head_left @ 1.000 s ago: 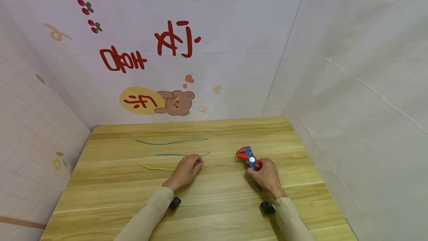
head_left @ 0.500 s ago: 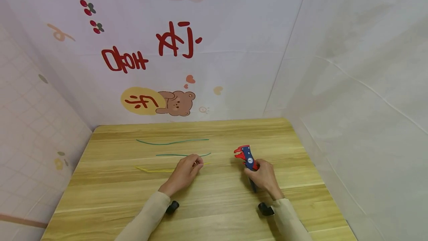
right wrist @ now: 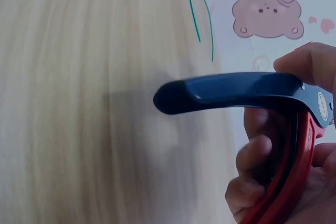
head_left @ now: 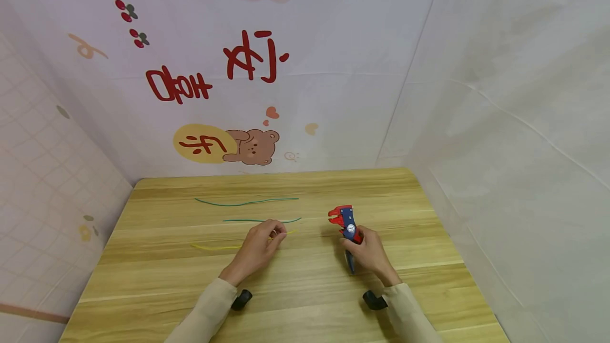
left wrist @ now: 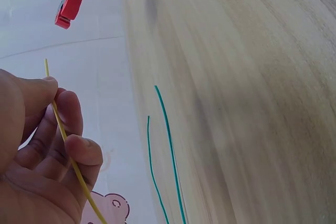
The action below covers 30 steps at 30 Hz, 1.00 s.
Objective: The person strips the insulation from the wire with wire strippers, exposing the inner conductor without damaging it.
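Note:
Between thumb and fingertips my left hand (head_left: 257,245) pinches a yellow wire (left wrist: 79,174). A short free end points past the thumb towards the tool, and the rest runs back across the palm. My right hand (head_left: 370,255) grips a red-and-blue wire stripper (head_left: 349,221) by its handles. Its red jaws point away from me and to the left, apart from the wire's tip. In the right wrist view, the blue handle (right wrist: 231,90) stands spread from the red handle (right wrist: 291,182), with several fingers curled round the red one.
Two green wires lie on the wooden table (head_left: 305,300): one farther back (head_left: 238,205), one (head_left: 238,220) just beyond my left hand. A printed white wall covering (head_left: 333,94) rises behind the table, with another side wall (head_left: 514,147) at the right.
My right hand has brought the wire stripper leftwards and turned it, its handle end swinging left. My left hand has shifted slightly left and towards me, the yellow wire moving with it.

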{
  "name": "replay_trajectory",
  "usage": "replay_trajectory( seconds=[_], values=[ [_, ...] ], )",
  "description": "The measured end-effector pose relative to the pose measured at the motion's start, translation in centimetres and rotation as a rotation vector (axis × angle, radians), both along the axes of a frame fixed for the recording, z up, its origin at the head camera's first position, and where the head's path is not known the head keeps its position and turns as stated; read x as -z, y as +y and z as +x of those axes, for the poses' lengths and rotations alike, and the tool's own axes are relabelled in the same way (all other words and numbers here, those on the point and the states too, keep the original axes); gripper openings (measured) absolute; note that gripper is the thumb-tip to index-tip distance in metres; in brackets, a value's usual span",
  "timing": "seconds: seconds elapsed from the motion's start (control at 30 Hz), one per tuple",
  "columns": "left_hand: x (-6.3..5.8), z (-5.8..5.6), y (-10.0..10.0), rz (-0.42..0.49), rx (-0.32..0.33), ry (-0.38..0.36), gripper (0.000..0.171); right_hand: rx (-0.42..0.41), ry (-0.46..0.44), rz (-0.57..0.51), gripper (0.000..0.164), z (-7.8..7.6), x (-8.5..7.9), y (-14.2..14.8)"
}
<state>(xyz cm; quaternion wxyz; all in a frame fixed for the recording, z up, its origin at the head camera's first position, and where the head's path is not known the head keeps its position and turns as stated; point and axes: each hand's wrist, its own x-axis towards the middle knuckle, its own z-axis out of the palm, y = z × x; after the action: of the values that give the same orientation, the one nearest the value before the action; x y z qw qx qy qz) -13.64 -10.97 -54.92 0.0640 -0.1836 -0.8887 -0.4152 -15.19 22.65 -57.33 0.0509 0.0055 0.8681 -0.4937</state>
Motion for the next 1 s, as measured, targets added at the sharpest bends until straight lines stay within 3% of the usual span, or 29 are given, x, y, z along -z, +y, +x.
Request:
replay_trajectory(
  seconds=[0.37,0.7,1.0],
  values=[
    [-0.7,0.8,-0.6,0.031,-0.025,0.036,0.007,-0.175,-0.051,-0.163,0.035,0.2,-0.3,-1.0],
    [-0.8,1.3,-1.3,0.064,-0.028,0.069,0.012,-0.229,-0.093,-0.244,0.039,0.4,-0.5,-2.1],
    [-0.4,1.4,-1.9,0.064,-0.044,0.114,0.007,-0.349,-0.145,-0.385,0.052,0.4,-0.6,-2.8]
  ],
)
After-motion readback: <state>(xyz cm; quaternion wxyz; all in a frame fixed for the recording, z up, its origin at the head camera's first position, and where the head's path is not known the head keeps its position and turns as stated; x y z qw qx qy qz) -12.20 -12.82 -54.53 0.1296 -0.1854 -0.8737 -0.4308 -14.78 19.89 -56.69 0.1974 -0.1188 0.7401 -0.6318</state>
